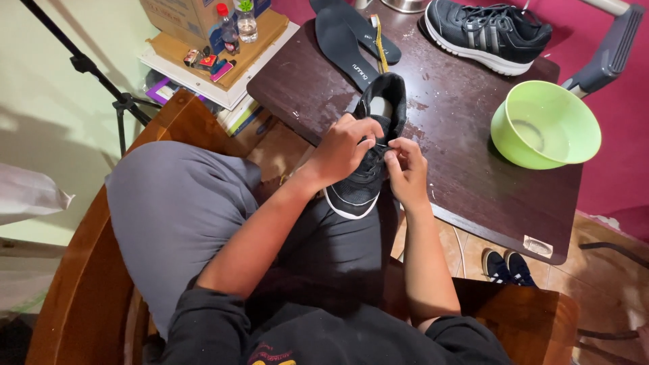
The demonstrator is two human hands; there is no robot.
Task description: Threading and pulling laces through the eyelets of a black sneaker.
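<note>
Here, a big dark brown wooden table (473, 135) fills the top of the view, and the person sits at it on a brown wooden chair (88, 270). A round light green plastic bowl (545, 124) stands on the right side of the table. A black sports shoe with a white sole (483, 30) lies at the far edge, and two flat black insoles (345, 40) lie near it. Another black shoe with a white sole (368, 155) rests at the near table edge, toe toward the person. The left hand (341, 150) is curled over its top, holding it. The right hand (407, 169) pinches at the black laces (376, 152), but the laces are hard to see between the fingers.
</note>
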